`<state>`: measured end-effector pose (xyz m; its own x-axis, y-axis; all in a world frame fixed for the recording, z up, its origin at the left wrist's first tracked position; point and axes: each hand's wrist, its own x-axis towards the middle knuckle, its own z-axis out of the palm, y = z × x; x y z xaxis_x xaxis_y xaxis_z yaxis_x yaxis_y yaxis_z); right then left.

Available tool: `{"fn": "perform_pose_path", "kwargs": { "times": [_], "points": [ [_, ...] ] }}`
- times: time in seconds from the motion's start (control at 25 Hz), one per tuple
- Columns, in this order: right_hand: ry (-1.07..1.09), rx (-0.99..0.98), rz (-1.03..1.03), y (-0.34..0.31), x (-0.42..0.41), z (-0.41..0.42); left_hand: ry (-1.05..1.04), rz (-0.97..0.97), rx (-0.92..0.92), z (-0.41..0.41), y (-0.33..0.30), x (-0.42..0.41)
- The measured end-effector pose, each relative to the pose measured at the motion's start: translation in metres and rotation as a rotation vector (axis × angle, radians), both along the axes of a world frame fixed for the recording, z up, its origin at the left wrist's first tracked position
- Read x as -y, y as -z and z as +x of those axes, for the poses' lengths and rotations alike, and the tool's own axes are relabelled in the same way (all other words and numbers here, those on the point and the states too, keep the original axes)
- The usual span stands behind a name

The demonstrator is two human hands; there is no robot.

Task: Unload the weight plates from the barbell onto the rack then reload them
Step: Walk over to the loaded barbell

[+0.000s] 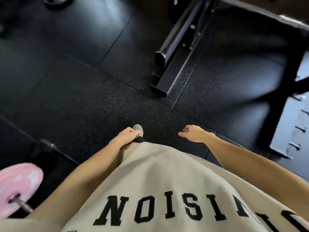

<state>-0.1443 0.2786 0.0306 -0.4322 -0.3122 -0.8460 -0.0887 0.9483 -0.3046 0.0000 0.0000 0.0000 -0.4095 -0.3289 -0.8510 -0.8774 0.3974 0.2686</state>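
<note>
Standing over: black rubber floor (83,101), you held nothing.
Left hand (127,134): hung low by your thigh, fingers loosely curled, empty.
Right hand (194,133): hung likewise, fingers loosely curled, empty.
Pink weight plate (18,183): sat on a steel sleeve (25,205) at your lower left, well apart from both hands; sleeve axis pointed toward you.
Nearer hand: your left, by my judgement.
Black rack base (175,61): lay ahead, right.
</note>
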Motion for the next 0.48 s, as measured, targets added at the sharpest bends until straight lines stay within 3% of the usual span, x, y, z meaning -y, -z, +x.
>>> {"fn": "perform_pose_path", "kwargs": {
  "times": [0.24,0.48],
  "points": [
    [-0.272,0.002,-0.023,-0.002,0.148,-0.023,-0.236,0.004,0.005,0.038,0.001,0.1],
    [-0.276,-0.045,-0.051,0.003,0.314,-0.054,-0.291,0.028,0.014,0.033,-0.012,0.257]
  ]
}}
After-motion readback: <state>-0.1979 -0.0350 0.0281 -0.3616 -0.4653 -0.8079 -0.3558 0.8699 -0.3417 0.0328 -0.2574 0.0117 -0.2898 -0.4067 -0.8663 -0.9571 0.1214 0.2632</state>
